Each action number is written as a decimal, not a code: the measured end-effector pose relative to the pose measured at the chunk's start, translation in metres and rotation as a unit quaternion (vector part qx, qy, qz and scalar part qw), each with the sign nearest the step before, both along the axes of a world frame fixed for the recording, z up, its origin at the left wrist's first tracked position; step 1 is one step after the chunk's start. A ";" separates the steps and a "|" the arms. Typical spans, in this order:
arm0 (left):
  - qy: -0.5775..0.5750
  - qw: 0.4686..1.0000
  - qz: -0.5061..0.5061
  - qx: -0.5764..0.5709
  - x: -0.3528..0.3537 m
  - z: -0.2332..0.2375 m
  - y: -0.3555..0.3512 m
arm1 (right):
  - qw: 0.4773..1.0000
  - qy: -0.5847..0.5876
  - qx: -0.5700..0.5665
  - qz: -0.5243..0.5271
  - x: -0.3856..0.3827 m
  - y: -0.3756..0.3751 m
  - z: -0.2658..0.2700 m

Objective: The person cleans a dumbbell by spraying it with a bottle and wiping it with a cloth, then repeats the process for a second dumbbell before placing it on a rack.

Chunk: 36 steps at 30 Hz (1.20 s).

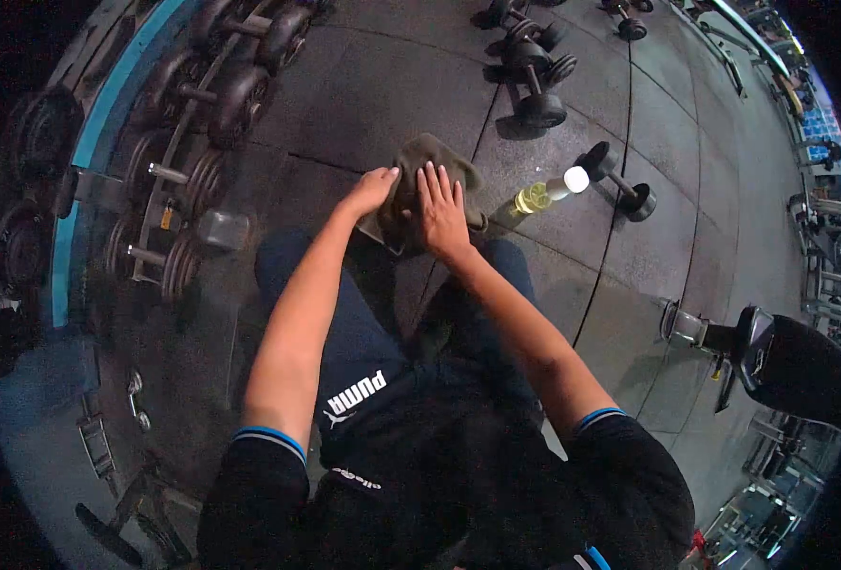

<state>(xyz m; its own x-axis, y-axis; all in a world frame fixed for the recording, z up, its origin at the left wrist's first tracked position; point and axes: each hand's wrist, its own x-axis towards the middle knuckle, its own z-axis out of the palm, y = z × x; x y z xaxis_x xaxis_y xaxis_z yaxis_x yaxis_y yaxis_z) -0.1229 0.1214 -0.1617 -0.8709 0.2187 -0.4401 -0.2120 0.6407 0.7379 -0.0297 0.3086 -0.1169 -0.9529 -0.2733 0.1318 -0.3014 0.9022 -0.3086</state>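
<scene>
A crumpled olive-brown cloth (426, 152) lies in front of my knees, over something I cannot make out. My right hand (442, 211) rests flat on top of it, fingers stretched out and slightly apart. At the cloth's left edge is my left hand (373, 193), its fingers close together and touching the fabric; whether they pinch it is hidden. To the right of the cloth stands a clear bottle (533, 198) with yellowish liquid and a white cap.
A dumbbell (618, 180) lies just beyond the bottle, and more dumbbells (537, 95) are on the floor farther ahead. Racked weight plates (178, 180) line the left. On the right is a padded bench (801, 359). A clear container (223, 230) sits beside the rack.
</scene>
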 end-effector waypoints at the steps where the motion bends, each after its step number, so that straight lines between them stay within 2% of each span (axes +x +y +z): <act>1: -0.004 1.000 -0.014 0.004 -0.005 -0.007 0.001 | 0.998 0.045 0.033 0.014 0.002 0.005 -0.012; 2: -0.004 1.000 -0.029 0.006 -0.010 -0.012 0.003 | 0.996 0.048 0.074 0.033 0.006 0.013 -0.022; 4: -0.014 0.994 0.041 0.100 -0.003 0.008 0.011 | 0.984 0.061 0.156 0.067 0.010 0.024 -0.022; 5: -0.003 0.989 0.064 0.134 0.000 0.014 0.015 | 0.961 0.097 0.250 0.063 0.011 0.026 -0.022; 6: 0.009 0.982 0.086 0.167 -0.001 0.016 0.016 | 0.979 0.070 0.176 0.069 0.005 0.025 -0.016; 8: 0.002 0.987 0.060 0.152 -0.002 0.012 0.014 | 0.996 0.010 0.027 0.082 -0.009 0.023 0.006; 9: 0.001 0.988 0.048 0.144 -0.004 0.007 0.013 | 0.997 0.012 0.008 0.071 -0.017 0.019 0.008; 12: 0.061 0.995 0.052 0.056 0.003 -0.005 0.014 | 0.999 0.002 0.043 0.003 -0.023 -0.001 0.008; 16: 0.031 0.999 -0.013 0.033 0.014 0.012 0.005 | 0.989 0.041 0.144 -0.016 0.002 -0.003 -0.016; 17: 0.042 0.999 -0.022 0.000 0.018 0.019 0.005 | 0.996 0.070 0.063 -0.005 0.014 0.001 -0.018; 20: 0.081 0.995 -0.059 -0.008 0.020 0.014 0.008 | 0.996 0.052 0.047 0.052 0.019 0.019 -0.023; 22: 0.062 0.996 -0.066 -0.013 0.024 0.035 0.009 | 0.997 0.010 0.020 0.069 0.012 0.021 0.000; 24: 0.064 0.995 -0.078 -0.022 0.026 0.042 0.006 | 0.996 0.013 0.081 0.044 0.003 0.014 0.000; 26: 0.092 0.992 -0.084 -0.031 0.016 0.036 0.007 | 0.996 0.015 0.082 -0.015 -0.002 0.002 -0.009; 29: 0.064 0.991 -0.120 -0.017 0.014 0.059 0.004 | 0.994 -0.009 0.089 -0.070 -0.002 -0.013 -0.010; 32: 0.116 0.991 -0.065 -0.025 0.013 0.049 0.010 | 0.990 -0.014 0.123 -0.073 -0.002 -0.015 -0.014; 35: 0.058 0.997 -0.044 -0.001 0.003 0.084 0.014 | 0.991 -0.011 0.118 -0.057 -0.001 -0.012 -0.005; 36: 0.070 0.997 -0.018 -0.001 0.001 0.086 0.018 | 0.989 -0.023 0.133 -0.059 -0.001 -0.014 -0.006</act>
